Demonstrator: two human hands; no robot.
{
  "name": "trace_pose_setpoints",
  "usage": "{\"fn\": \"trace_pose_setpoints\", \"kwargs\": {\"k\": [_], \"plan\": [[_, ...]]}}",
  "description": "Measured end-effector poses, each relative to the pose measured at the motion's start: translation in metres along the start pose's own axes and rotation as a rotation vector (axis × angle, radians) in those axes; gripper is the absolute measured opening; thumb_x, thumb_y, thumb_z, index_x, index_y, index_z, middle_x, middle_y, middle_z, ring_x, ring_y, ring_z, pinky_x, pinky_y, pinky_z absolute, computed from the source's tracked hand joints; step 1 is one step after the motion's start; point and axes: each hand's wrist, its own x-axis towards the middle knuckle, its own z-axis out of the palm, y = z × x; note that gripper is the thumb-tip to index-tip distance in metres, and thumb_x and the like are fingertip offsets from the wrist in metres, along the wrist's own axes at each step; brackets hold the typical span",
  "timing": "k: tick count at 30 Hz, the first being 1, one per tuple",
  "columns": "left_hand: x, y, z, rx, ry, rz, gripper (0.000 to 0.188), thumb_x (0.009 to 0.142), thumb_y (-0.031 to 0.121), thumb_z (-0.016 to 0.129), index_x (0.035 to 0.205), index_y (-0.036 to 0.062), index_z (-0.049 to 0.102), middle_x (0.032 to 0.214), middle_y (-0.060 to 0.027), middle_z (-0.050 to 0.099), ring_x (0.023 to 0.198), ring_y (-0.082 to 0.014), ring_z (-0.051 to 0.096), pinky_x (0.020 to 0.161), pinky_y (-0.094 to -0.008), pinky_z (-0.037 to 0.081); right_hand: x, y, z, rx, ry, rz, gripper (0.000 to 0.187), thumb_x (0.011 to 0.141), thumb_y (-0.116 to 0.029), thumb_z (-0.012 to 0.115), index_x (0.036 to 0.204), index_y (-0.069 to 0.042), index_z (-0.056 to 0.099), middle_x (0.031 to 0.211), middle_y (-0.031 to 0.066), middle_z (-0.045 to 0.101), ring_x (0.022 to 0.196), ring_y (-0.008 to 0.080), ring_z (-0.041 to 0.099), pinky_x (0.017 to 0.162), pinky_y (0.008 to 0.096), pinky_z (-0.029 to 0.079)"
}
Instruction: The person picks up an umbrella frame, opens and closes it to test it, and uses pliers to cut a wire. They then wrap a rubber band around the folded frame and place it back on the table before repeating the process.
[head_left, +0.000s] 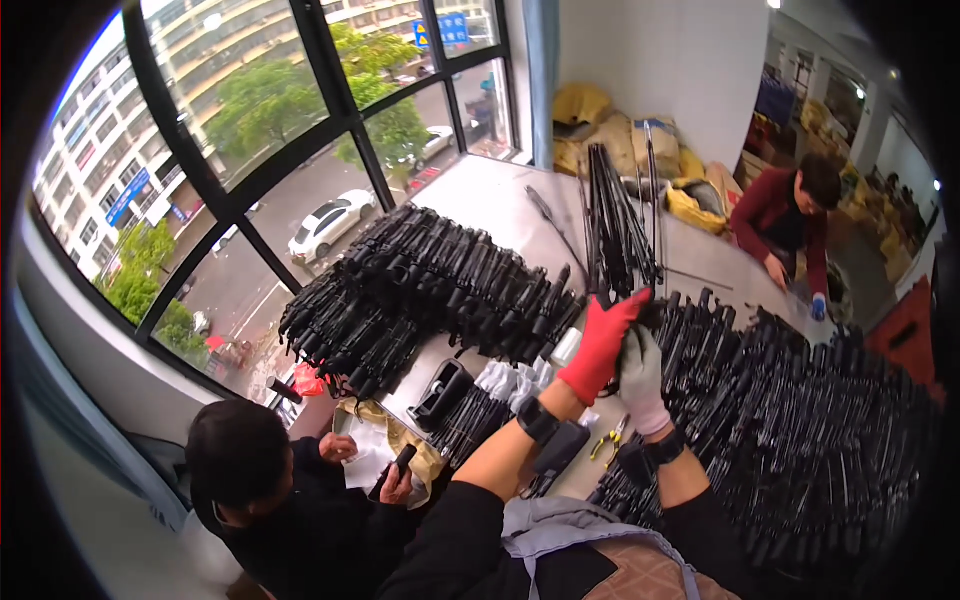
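My left hand (600, 348) wears a red glove and my right hand (642, 378) a pale grey one. The two meet above the table, fingers bent close together around a small dark piece (651, 312); the gloves cover most of it, and its kind does not show. Just beyond them stands a bundle of long black rods (612, 225), some sticking up higher. To the right of my right hand lies a wide heap of thin black folded frames (790, 420), like collapsed umbrellas. Pliers with yellow handles (607, 447) rest below my hands.
Another stack of black frames (430, 280) lies at left by the window. Nearer are a black open box (441, 394) and a white cylinder (567, 347). A person (270, 480) at lower left holds a black object; another person (790, 225) works at the far right. Yellowish sacks (610, 140) stand behind.
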Motion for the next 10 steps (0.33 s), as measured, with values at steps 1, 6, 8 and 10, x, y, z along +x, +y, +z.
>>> {"fn": "trace_pose_setpoints", "kwargs": {"k": [1,6,8,10], "plan": [[0.0,0.002,-0.007,-0.006,0.041,-0.034,0.027,0.087,0.024,0.071,0.099,0.0019,0.06,0.073,-0.0014,0.059,0.06,-0.0134,0.061,0.058,-0.0267,0.049,0.0,0.007,0.01,-0.052,-0.019,-0.07,0.034,0.1,-0.025,0.046,0.114,0.004,0.054,0.094,0.0126,0.064,0.085,0.0162,0.059,0.075,0.0288,0.046],[-0.012,-0.004,0.001,0.177,0.103,0.014,0.027,0.088,0.025,0.07,0.093,0.0003,0.061,0.072,-0.0024,0.06,0.059,-0.0124,0.061,0.057,-0.0257,0.048,-0.017,0.035,0.017,0.032,0.106,-0.089,0.039,0.102,-0.029,0.043,0.123,0.003,0.051,0.103,0.0063,0.063,0.086,0.0132,0.058,0.076,0.0272,0.047],[-0.009,-0.001,0.003,0.142,0.113,0.032,0.029,0.088,0.026,0.07,0.094,-0.0004,0.06,0.073,-0.0031,0.06,0.06,-0.0122,0.062,0.057,-0.0253,0.048,-0.014,0.032,0.004,0.257,-0.049,0.099,0.043,0.101,-0.031,0.044,0.129,0.001,0.048,0.105,0.0066,0.062,0.09,0.0151,0.058,0.079,0.028,0.048],[-0.002,0.008,0.003,0.129,0.12,0.054,0.029,0.088,0.026,0.07,0.094,-0.0008,0.06,0.073,-0.0034,0.061,0.061,-0.012,0.062,0.057,-0.0252,0.048,0.001,0.007,0.001,0.375,-0.136,0.183,0.044,0.101,-0.032,0.044,0.132,0.001,0.047,0.106,0.0068,0.062,0.091,0.0161,0.059,0.08,0.0285,0.048]]}}
